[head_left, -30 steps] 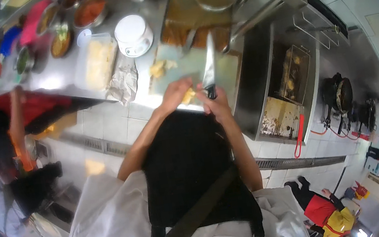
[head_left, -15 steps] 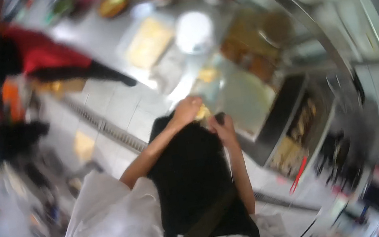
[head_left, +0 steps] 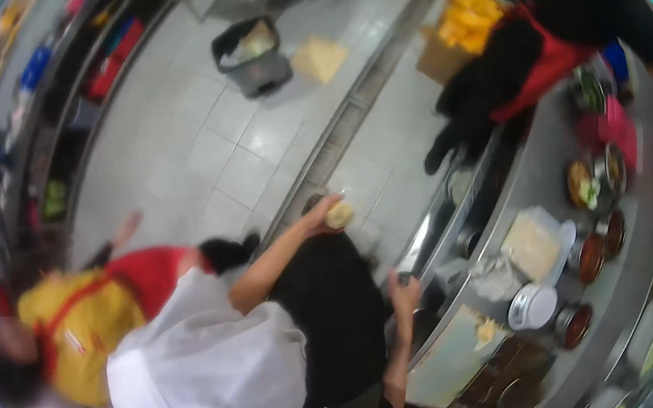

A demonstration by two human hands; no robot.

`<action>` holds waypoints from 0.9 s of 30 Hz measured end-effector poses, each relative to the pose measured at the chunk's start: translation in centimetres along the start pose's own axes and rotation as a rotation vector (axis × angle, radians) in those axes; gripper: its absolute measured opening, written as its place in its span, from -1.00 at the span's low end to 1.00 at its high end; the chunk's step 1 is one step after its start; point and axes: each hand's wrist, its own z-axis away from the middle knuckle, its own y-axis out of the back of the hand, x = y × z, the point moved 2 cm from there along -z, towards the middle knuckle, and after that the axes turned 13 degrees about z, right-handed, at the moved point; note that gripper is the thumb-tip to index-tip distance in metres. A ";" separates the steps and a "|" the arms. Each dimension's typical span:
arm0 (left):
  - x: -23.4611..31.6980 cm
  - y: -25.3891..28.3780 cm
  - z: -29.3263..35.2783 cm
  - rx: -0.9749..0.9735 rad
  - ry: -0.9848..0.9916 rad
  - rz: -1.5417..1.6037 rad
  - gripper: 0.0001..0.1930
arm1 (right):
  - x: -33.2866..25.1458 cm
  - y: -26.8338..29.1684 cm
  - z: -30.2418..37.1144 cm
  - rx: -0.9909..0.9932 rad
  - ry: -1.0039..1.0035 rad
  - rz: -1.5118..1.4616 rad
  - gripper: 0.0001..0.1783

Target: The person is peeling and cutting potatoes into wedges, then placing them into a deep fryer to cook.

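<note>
My left hand (head_left: 321, 215) is stretched out over the tiled floor and is closed around a small pale yellow piece of food (head_left: 338, 215). My right hand (head_left: 403, 293) grips the handle of a knife (head_left: 417, 248), whose blade points up along the edge of the steel counter (head_left: 609, 313). A greenish cutting board (head_left: 441, 361) with a few yellow scraps (head_left: 483, 331) lies on the counter just right of my right hand. I wear a white top and a black apron.
The counter carries a white bowl (head_left: 531, 306), a tray of pale food (head_left: 531, 244) and several bowls of sauce (head_left: 599, 250). A person in a red apron (head_left: 543, 59) stands at its far end, another in yellow (head_left: 80, 320) to my left. A dark bin (head_left: 251, 53) and a box of yellow goods (head_left: 465, 24) stand on the floor.
The view has swung round a long way. Both hands have left the cutting board: the left now holds the food piece out over the floor, the right keeps the knife by the counter edge.
</note>
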 end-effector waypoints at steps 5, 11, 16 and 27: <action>3.4 7.5 4.5 0.134 -0.091 0.289 -0.61 | -14.1 -8.6 -6.5 -0.266 0.144 0.062 -0.67; 10.7 11.7 7.9 0.163 -0.088 0.163 -0.62 | -45.2 -25.9 -15.9 -0.388 0.472 -0.087 -0.70; 13.1 13.4 9.3 0.158 -0.192 0.064 -0.62 | -56.8 -34.1 -22.7 -0.384 0.606 -0.175 -0.67; 8.3 8.3 7.6 -0.154 -0.377 0.593 -0.72 | -25.0 -16.7 -20.1 -0.334 0.320 -0.154 -0.62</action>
